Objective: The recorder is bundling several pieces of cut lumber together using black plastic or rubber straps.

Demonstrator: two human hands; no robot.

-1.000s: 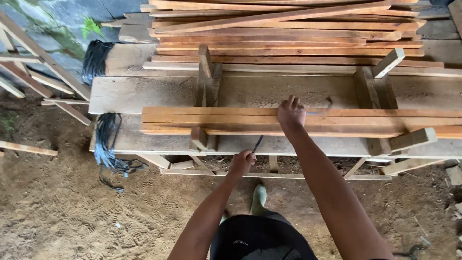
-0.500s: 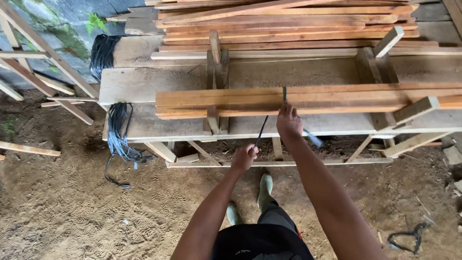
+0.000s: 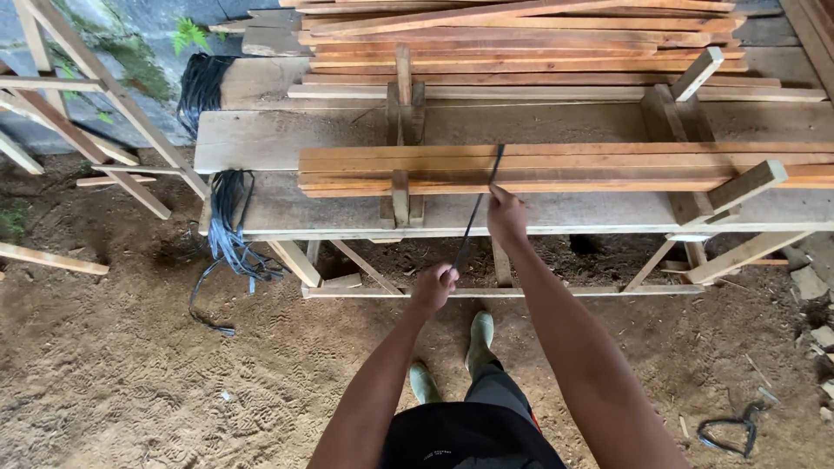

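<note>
Nearest the camera, two green boots [image 3: 479,334] stand on the dirt floor [image 3: 130,382], and both bare forearms reach forward from the body. The left hand [image 3: 433,287] is a closed fist below the edge of the tabletop [image 3: 556,213], its grip wrapped tight around the lower end of a thin dark strap [image 3: 476,213]. The strap runs up and slightly right from that fist to the right hand [image 3: 506,215], which is held higher, at the tabletop's front edge, its fingers pinched on the strap. Above the right hand the strap goes on across a bundle of long reddish wooden slats [image 3: 608,167] lying lengthwise on the tabletop. A tangle of dark straps [image 3: 228,221] hangs off the tabletop's left end. Farther back, more wooden planks [image 3: 521,39] are stacked.
</note>
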